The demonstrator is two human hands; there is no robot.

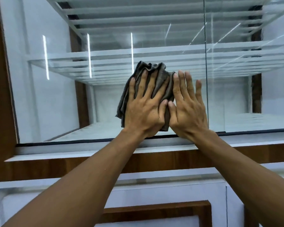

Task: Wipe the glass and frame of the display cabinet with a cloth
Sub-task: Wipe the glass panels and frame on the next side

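Glass [59,95] fronts white shelves [138,54]; wood frame [0,95]; hands press cloth [154,69].

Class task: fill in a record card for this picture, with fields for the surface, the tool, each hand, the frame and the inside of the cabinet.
surface: glass, lower part of the pane
tool: dark grey cloth, bunched, held against the glass
left hand: fingers straight and spread, presses the cloth
right hand: fingers straight, beside the left, thumb on the cloth's right edge
frame: brown wood, left of and below the glass
inside: shelves, white walls
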